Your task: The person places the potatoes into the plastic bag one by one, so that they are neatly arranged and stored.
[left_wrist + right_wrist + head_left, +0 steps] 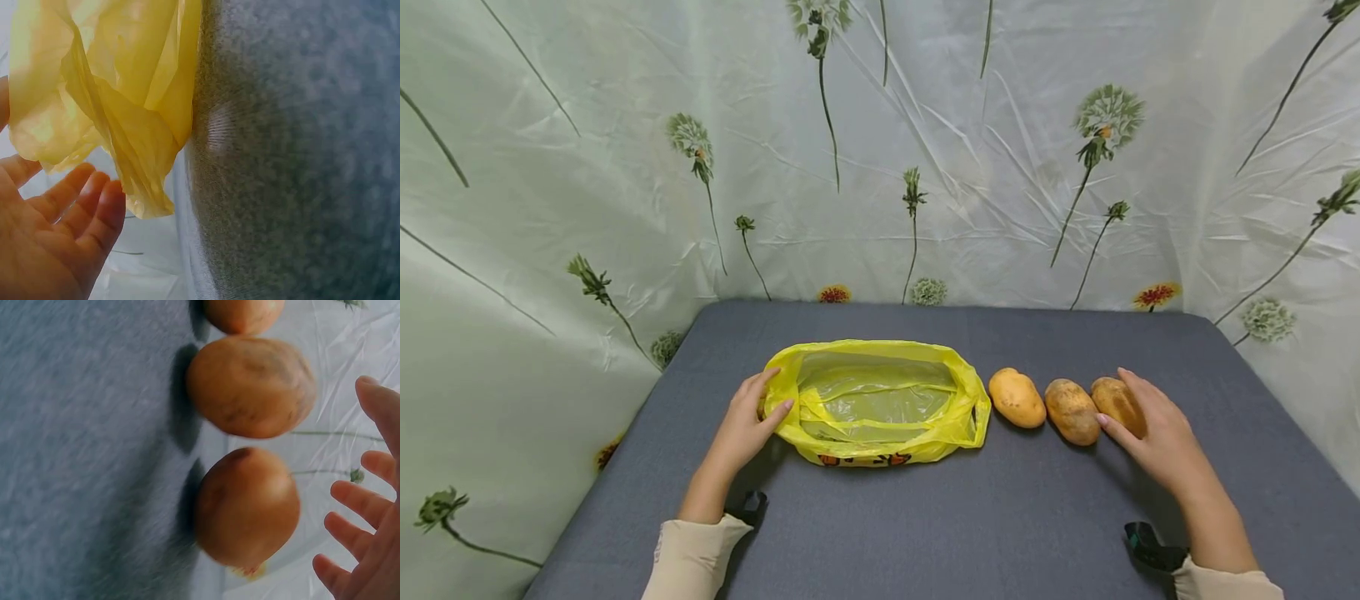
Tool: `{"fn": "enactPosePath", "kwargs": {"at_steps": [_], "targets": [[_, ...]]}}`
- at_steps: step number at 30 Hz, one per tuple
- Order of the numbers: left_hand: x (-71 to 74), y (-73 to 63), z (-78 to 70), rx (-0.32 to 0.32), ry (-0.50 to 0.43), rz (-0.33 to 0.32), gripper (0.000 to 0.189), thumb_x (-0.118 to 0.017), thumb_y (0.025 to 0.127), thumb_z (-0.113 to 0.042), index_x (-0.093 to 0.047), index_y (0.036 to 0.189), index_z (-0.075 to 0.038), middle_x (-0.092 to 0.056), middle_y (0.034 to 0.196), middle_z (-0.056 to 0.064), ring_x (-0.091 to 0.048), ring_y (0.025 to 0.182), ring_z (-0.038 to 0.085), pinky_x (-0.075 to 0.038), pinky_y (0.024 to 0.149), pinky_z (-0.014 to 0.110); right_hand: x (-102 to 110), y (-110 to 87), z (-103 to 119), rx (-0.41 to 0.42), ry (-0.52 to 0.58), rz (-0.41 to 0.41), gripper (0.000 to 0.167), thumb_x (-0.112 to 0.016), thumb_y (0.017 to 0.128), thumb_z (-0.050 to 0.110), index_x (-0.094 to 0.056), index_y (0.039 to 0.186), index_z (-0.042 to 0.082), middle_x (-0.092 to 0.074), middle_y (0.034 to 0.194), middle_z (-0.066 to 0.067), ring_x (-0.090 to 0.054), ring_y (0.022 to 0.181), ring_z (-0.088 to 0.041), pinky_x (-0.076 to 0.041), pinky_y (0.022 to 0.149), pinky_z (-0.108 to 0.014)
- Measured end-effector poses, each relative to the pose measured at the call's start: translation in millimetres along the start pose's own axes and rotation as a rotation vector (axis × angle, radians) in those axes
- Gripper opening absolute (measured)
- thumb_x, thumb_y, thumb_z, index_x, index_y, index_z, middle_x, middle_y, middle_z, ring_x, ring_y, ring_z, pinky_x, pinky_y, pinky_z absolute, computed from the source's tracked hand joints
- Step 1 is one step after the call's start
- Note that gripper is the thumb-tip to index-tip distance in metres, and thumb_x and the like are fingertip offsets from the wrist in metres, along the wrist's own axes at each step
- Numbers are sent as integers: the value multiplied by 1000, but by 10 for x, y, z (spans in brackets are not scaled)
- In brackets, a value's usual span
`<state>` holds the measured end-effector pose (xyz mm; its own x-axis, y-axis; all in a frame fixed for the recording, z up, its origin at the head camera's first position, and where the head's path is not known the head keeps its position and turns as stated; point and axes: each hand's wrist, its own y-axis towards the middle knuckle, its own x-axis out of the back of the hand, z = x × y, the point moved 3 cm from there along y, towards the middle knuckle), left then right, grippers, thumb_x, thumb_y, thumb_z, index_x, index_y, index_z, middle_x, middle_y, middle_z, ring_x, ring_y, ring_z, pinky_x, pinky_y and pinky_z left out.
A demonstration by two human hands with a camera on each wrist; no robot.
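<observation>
A yellow plastic bag (880, 446) lies with its wide mouth facing up, dark printing along its near side. At the bag's left end is my left hand (747, 421), thumb and fingertips right at the rim. The left wrist view shows the fingers (94, 212) loosely extended beside the crumpled bag (134, 125). Three potatoes sit in a row right of the bag: a paler potato (1017, 398), a browner middle potato (1072, 412) and a right potato (1118, 404). My right hand (1165, 437) hovers over the right potato, fingers spread apart from it in the right wrist view.
A dark grey cloth-covered table (925, 533) carries everything. Behind and beside it hangs a pale curtain (985, 167) with a dandelion print. Dark straps with small devices (1150, 546) sit at both wrists, below the light sleeves.
</observation>
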<state>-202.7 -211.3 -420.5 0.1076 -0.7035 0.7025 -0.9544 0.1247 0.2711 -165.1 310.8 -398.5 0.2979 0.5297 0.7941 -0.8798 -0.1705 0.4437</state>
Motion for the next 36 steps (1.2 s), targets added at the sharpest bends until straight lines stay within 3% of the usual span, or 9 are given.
{"fn": "enactPosePath", "kwargs": {"at_steps": [4, 10, 16, 18, 20, 23, 26, 36], "targets": [[-15, -18, 47, 39, -39, 8, 56, -59, 88, -28, -36, 135, -8, -43, 122, 20, -49, 81, 28, -42, 65, 39, -18, -40, -106, -63, 60, 15, 70, -64, 84, 20, -26, 140, 1, -33, 130, -34, -29, 115, -52, -18, 92, -61], [-26, -38, 85, 80, -141, 37, 58, -58, 88, -29, -33, 137, -10, -38, 131, 20, -51, 101, 34, -44, 78, 45, -53, -135, -243, -216, 135, 60, 72, -61, 87, 23, -19, 142, 2, -25, 134, -35, -24, 117, -54, -19, 87, -65], [-19, -59, 80, 110, -255, 47, 57, -59, 88, -19, -32, 137, -8, -40, 131, 21, -54, 97, 33, -44, 75, 40, -110, -215, -351, -322, 224, 55, 71, -59, 88, 21, -18, 141, -1, -26, 135, -33, -27, 117, -52, -23, 87, -61], [7, -70, 26, 114, -291, 41, 56, -58, 88, -14, -32, 137, -5, -39, 131, 22, -54, 96, 34, -45, 72, 37, -130, -231, -384, -342, 232, 37, 69, -59, 88, 21, -20, 141, -1, -28, 134, -32, -32, 114, -50, -28, 90, -51], [37, -81, -44, 114, -320, 31, 55, -58, 88, -10, -32, 136, -2, -39, 130, 23, -53, 95, 35, -45, 69, 32, -149, -247, -415, -355, 230, 13, 68, -60, 87, 20, -23, 140, -1, -32, 132, -32, -40, 112, -38, -32, 90, -33], [78, -98, -145, 113, -352, 18, 54, -57, 87, -5, -32, 135, 2, -39, 129, 24, -53, 94, 35, -44, 66, 25, -170, -271, -450, -364, 238, -24, 66, -61, 86, 19, -26, 138, -2, -37, 127, -34, -46, 100, -3, -29, 75, -9], [88, -101, -177, 120, -369, 14, 54, -57, 87, -3, -32, 135, 2, -40, 128, 24, -53, 95, 34, -43, 66, 22, -180, -284, -465, -372, 251, -54, 64, -62, 85, 17, -29, 136, -3, -39, 123, -35, -33, 84, 18, -28, 66, -5], [64, -91, -162, 134, -414, 12, 56, -58, 86, 0, -31, 135, 2, -40, 126, 25, -51, 98, 36, -44, 66, 20, -193, -284, -456, -430, 255, -123, 61, -64, 84, 16, -33, 133, -6, -41, 116, -28, -37, 73, 15, -33, 57, -8]]}}
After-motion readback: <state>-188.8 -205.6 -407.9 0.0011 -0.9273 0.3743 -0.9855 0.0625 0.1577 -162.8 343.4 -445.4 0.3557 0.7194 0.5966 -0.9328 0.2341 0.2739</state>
